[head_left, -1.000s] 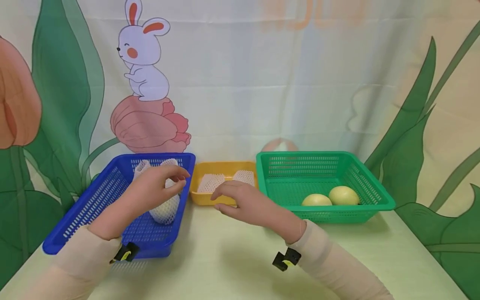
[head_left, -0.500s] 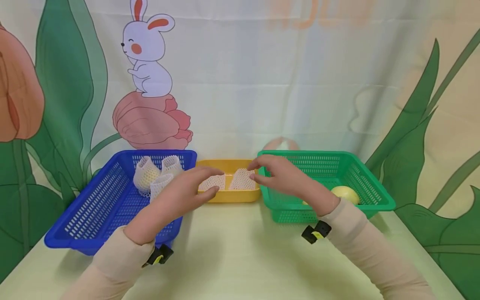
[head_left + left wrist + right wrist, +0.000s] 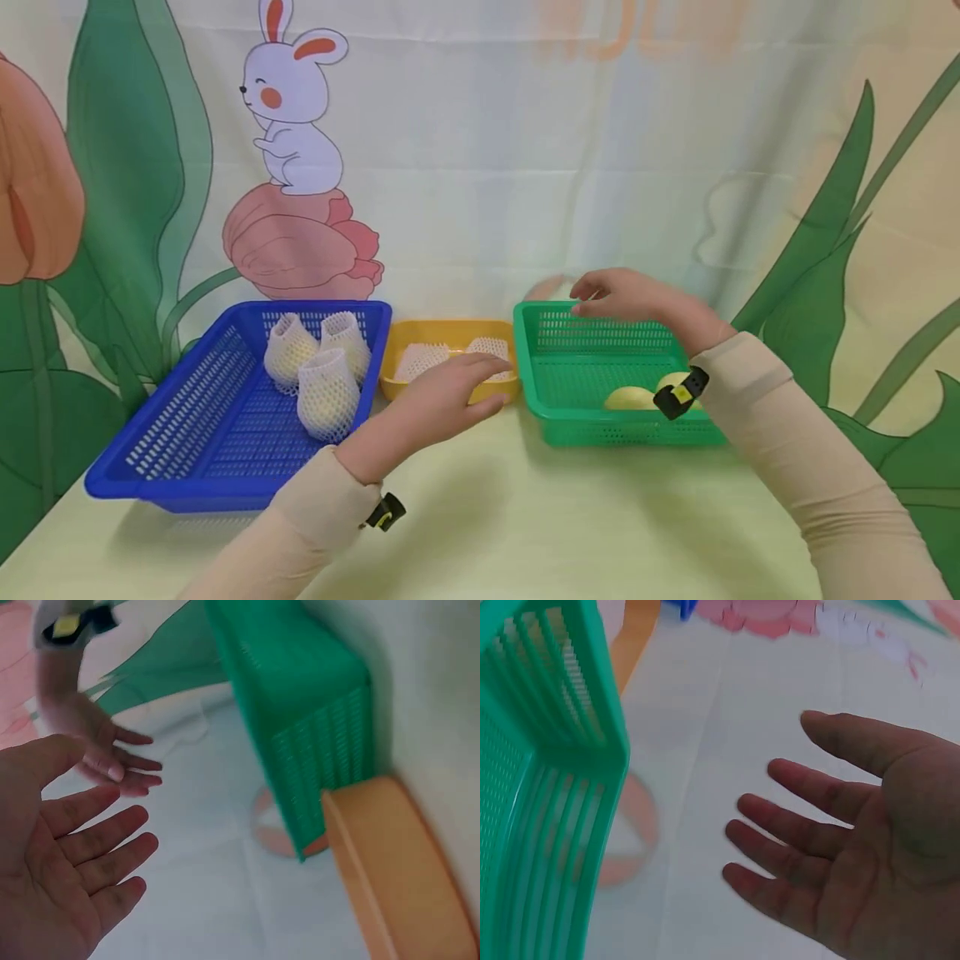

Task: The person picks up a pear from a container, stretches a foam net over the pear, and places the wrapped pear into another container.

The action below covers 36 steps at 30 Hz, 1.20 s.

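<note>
My left hand [image 3: 438, 398] is in the air in front of the small orange-yellow basket [image 3: 397, 390], its fingers extended and holding nothing. Two white foam fruit nets [image 3: 422, 360] lie in that basket, the right one partly hidden by this hand. Over the back part of the green basket [image 3: 529, 367] hovers my right hand [image 3: 626, 296], and the right wrist view shows its palm [image 3: 885, 862] bare with fingers spread. Two pale yellow round fruits [image 3: 628, 399] sit at the front of the green basket, one mostly covered by the right wrist.
On the left stands a blue basket [image 3: 225, 425] with three netted fruits [image 3: 327, 400] at its right side, their nets open at the top. All baskets stand on a pale green table [image 3: 480, 525]. A printed curtain [image 3: 465, 167] hangs right behind them.
My left hand has moved right, from above the blue basket to in front of the orange-yellow one. The right hand has travelled right and up, from the orange-yellow basket to above the green one.
</note>
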### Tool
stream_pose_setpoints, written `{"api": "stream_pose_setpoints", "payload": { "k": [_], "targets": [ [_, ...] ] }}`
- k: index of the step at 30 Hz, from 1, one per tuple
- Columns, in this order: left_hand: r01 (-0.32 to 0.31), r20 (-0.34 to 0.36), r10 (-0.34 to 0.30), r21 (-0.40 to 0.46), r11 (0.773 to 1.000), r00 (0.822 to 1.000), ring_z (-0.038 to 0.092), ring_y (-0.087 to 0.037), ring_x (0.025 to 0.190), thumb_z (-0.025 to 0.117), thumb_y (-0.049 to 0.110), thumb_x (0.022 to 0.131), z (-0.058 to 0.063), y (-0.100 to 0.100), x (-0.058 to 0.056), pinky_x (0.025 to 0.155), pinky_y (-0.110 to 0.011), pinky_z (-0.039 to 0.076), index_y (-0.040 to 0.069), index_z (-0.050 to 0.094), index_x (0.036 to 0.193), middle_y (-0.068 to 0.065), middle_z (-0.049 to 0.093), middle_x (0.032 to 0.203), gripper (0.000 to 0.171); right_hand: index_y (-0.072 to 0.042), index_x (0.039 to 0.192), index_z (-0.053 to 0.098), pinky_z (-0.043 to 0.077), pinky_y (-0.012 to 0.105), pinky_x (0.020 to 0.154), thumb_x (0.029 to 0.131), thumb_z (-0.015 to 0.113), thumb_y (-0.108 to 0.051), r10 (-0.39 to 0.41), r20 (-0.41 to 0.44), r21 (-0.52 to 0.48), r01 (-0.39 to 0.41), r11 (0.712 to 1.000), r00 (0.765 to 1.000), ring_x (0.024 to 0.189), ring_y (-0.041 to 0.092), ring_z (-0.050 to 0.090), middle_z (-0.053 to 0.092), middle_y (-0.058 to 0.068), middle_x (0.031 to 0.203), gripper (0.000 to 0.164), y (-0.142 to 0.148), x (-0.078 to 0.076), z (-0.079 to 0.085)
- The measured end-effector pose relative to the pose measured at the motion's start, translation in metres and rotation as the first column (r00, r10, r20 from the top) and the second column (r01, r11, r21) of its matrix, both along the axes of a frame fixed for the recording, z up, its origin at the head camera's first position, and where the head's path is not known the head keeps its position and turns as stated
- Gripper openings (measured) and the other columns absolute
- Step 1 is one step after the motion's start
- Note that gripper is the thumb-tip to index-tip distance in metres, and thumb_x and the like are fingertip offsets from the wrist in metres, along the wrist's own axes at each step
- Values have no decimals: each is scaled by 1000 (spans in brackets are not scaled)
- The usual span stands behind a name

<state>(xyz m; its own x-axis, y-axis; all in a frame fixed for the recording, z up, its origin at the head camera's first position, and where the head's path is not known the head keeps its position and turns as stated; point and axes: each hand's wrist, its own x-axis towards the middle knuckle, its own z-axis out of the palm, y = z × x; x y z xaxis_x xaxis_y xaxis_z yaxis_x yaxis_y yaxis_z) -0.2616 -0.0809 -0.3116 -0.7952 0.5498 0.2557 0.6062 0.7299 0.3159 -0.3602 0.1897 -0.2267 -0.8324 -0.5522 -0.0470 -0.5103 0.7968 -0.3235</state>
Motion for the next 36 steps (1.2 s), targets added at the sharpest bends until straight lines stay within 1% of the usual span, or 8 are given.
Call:
{"api": "stream_pose_setpoints", "payload": {
  "k": [5, 8, 12, 16, 21, 28, 33, 36],
  "targets": [
    [64, 3, -64, -26, 998, 998, 54, -35, 140, 63, 29, 102, -20, 27, -10, 118, -48, 45, 1, 55, 144, -18, 59, 147, 51, 4, 148, 46, 49, 57, 107, 107, 49, -30, -114, 169, 168, 86, 982, 979, 139, 49, 47, 43, 32, 155, 53, 25, -21, 6],
    [78, 11, -78, -45, 996, 997, 54, -35, 140, 64, 30, 102, -30, 38, -14, 116, -46, 47, 2, 55, 144, -17, 57, 149, 51, 6, 151, 40, 49, 57, 109, 108, 46, -29, -182, 252, 224, 125, 966, 951, 142, 51, 42, 36, 33, 158, 56, 35, -34, 2],
    [84, 17, -83, -70, 994, 996, 54, -33, 140, 64, 31, 102, -38, 47, -17, 112, -44, 51, 4, 55, 144, -16, 56, 150, 51, 8, 154, 33, 42, 60, 116, 109, 43, -29, -246, 347, 246, 166, 955, 905, 147, 54, 34, 31, 35, 159, 59, 47, -47, -7],
    [91, -8, -92, -97, 991, 996, 57, -30, 138, 64, 31, 101, -45, 54, -22, 110, -43, 52, 5, 56, 143, -14, 58, 148, 50, 9, 154, 31, 38, 61, 119, 110, 42, -29, -300, 388, 251, 213, 944, 872, 148, 55, 30, 29, 37, 159, 60, 61, -57, -16],
    [94, -56, -104, -153, 984, 993, 60, -26, 134, 65, 35, 100, -55, 64, -30, 110, -38, 52, 5, 58, 141, -12, 62, 144, 51, 10, 155, 30, 40, 59, 119, 109, 45, -28, -358, 412, 281, 257, 925, 838, 149, 55, 29, 29, 38, 159, 61, 77, -63, -29],
    [75, -86, -96, -218, 973, 992, 64, -23, 127, 62, 35, 102, -66, 73, -37, 108, -34, 53, 6, 62, 138, -8, 68, 135, 46, 13, 152, 33, 45, 52, 117, 108, 48, -34, -423, 390, 390, 269, 881, 818, 146, 52, 38, 30, 40, 157, 66, 97, -73, -53],
    [56, -116, -83, -214, 975, 990, 70, -20, 110, 61, 27, 103, -66, 76, -37, 96, -30, 58, 9, 69, 130, -4, 75, 118, 34, 10, 154, 32, 40, 57, 119, 106, 50, -41, -458, 388, 451, 269, 851, 800, 147, 54, 33, 33, 36, 158, 73, 108, -73, -66],
    [25, -134, -58, -230, 973, 989, 72, -18, 106, 61, 28, 102, -65, 78, -37, 88, -30, 60, 13, 71, 128, -2, 77, 115, 32, 10, 155, 30, 41, 58, 118, 101, 57, -46, -526, 394, 453, 338, 825, 754, 148, 55, 29, 29, 35, 161, 82, 111, -70, -72]
  ]
}}
